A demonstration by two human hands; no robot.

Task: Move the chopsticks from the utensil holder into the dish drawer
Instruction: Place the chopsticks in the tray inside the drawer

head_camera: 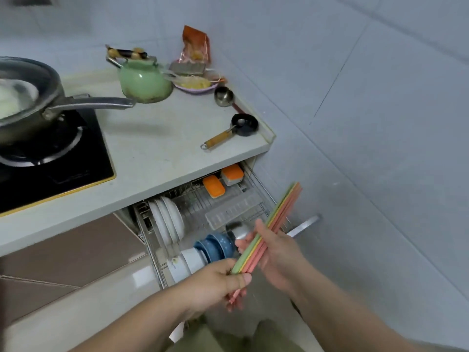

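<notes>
A bundle of pink, yellow and green chopsticks [279,212] slants up to the right above the pulled-out wire dish drawer [256,181]. My left hand [215,283] grips the bundle's lower end. My right hand [276,252] touches the bundle near its middle, fingers partly curled under it; whether it grips is unclear. The drawer holds white plates [167,222], blue bowls [215,246], a white cup [185,262], a clear slotted tray [236,207] and two orange-lidded boxes [214,186]. No utensil holder is visible.
On the counter [157,153] above the drawer stand a green kettle [142,80], a pan [30,102] on the black hob, a small black egg pan [241,125], a metal ladle [223,96] and a bowl of food [195,85]. The tiled wall is at the right.
</notes>
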